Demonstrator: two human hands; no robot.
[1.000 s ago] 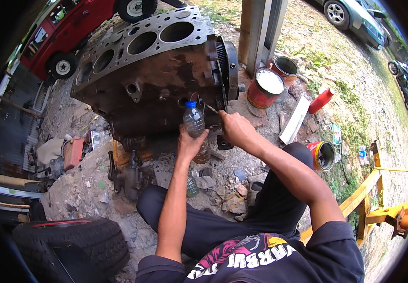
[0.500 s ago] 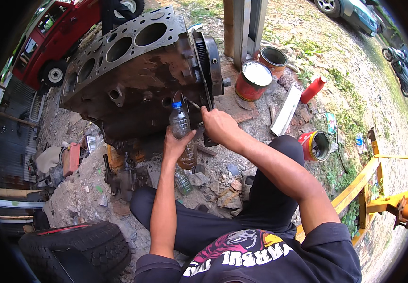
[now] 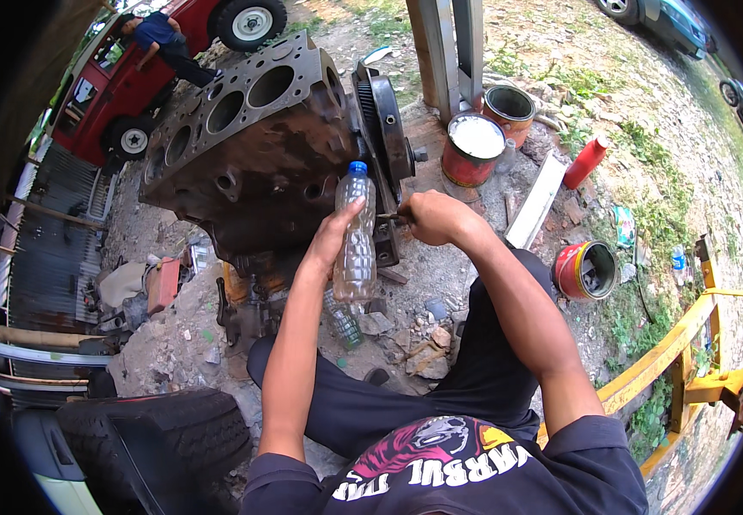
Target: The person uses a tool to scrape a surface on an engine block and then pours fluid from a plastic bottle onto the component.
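Observation:
My left hand is wrapped round a clear ribbed plastic bottle with a blue cap and some brownish liquid low inside. The bottle stands nearly upright in front of a rusty brown engine block. Just right of it, my right hand is closed on a thin stick-like tool, whose kind I cannot make out. That tool points left toward the bottle, near the block's lower right corner. A toothed ring and dark pulley sit on the block's right end. Large round bores show in its top face.
Paint cans stand beside a metal post, near a red bottle. Another can lies tipped at right, before a yellow frame. A greenish bottle lies among stones; a tyre is lower left. A person stands by a red vehicle.
My right hand has drawn the thin tool away from the block's side, rightward and slightly down. The bottle has shifted right with my left hand. The view has tilted, bringing a person into sight.

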